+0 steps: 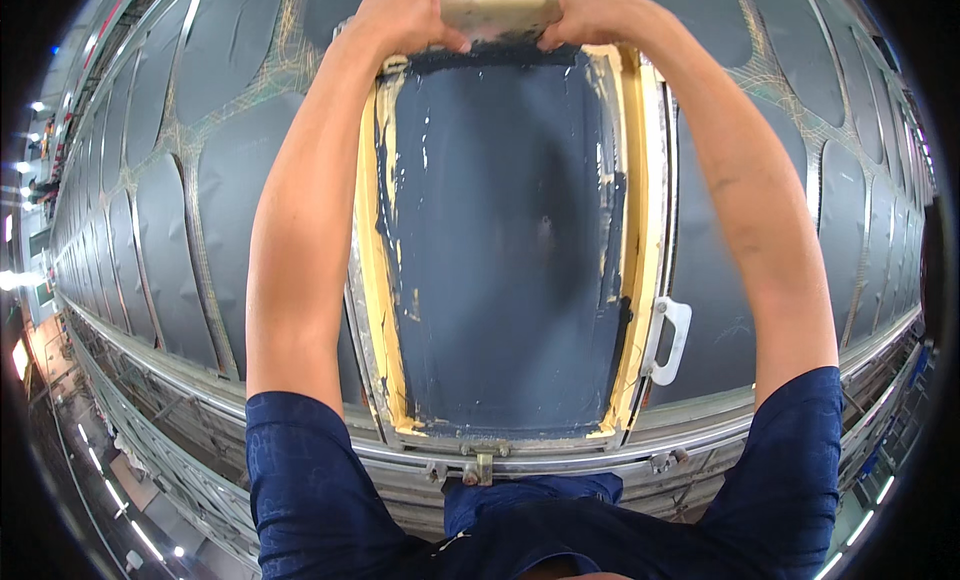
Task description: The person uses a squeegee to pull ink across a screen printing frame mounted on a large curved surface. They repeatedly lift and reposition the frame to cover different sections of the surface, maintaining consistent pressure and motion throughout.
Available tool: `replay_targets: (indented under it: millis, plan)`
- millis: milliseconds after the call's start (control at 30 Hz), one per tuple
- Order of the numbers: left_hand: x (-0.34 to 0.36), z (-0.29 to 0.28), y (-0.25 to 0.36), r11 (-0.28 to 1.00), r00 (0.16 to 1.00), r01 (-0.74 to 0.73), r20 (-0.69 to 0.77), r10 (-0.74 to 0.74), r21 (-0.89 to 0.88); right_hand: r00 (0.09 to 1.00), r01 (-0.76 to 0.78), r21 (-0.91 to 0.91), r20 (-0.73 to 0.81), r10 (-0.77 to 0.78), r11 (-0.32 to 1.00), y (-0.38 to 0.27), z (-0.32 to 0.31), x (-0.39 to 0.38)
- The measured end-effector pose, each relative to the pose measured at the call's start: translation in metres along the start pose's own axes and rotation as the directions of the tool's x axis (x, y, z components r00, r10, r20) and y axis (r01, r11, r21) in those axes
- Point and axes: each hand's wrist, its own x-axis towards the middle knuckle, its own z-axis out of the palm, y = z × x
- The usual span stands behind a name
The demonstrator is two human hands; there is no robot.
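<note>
Both my arms stretch forward over a printing screen (pixel 480 240), whose mesh is covered with dark grey-blue ink. Yellowish tape lines its frame (pixel 385 355), with ink smears along the inner edges. At the screen's far end, my left hand (pixel 408 18) and my right hand (pixel 600 15) are closed around the two ends of a pale-handled squeegee (pixel 500 15). Its lower edge meets a dark band of ink on the mesh. Some of the fingers are hidden behind the handle.
A white handle (pixel 670 340) sticks out from the frame's right side. Dark panels (pixel 240 180) lie in rows on a long table to both sides. A metal rail (pixel 560 465) with a small bracket (pixel 484 468) runs along the near edge, close to my body.
</note>
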Motion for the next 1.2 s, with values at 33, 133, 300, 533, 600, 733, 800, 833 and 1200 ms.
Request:
replay_targets:
  millis: [33, 133, 300, 533, 600, 733, 800, 833, 1200]
  plan:
    - [-0.003, -0.001, 0.003, 1.000, 1.000, -0.002, 0.013, 0.001, 0.017, 0.996, -0.084, -0.078, 0.011, 0.085, 0.993, -0.012, -0.012, -0.009]
    - [-0.023, -0.011, 0.016, 0.999, 0.999, -0.038, 0.013, 0.038, 0.015, 0.998, -0.060, -0.101, -0.031, 0.057, 0.993, -0.022, -0.005, -0.024]
    - [-0.099, 0.022, 0.033, 0.995, 0.999, -0.017, 0.032, 0.020, -0.096, 0.994, -0.097, -0.034, -0.060, 0.095, 0.995, -0.058, 0.042, -0.089]
    - [-0.292, 0.078, 0.103, 0.973, 0.982, -0.186, -0.049, 0.181, -0.137, 0.995, -0.097, 0.035, -0.013, 0.098, 0.995, -0.159, 0.132, -0.267]
    - [-0.354, 0.095, 0.124, 0.970, 0.981, -0.193, -0.031, 0.190, -0.145, 0.987, -0.158, 0.124, 0.049, 0.153, 0.980, -0.192, 0.157, -0.318]
    - [-0.434, 0.111, 0.156, 0.955, 0.970, -0.216, -0.154, 0.187, -0.203, 0.995, -0.081, 0.120, -0.052, 0.088, 0.989, -0.232, 0.186, -0.385]
    - [-0.447, 0.118, 0.159, 0.962, 0.964, -0.220, -0.187, 0.190, -0.161, 0.991, -0.049, 0.102, -0.115, 0.061, 0.994, -0.237, 0.192, -0.393]
    - [-0.445, 0.119, 0.158, 0.966, 0.959, -0.222, -0.208, 0.191, -0.135, 0.990, -0.030, 0.094, -0.134, 0.043, 0.995, -0.236, 0.194, -0.394]
    - [-0.190, 0.032, 0.071, 0.988, 0.988, -0.141, -0.046, 0.144, 0.063, 0.995, -0.102, 0.006, -0.022, 0.102, 0.995, -0.104, 0.068, -0.169]
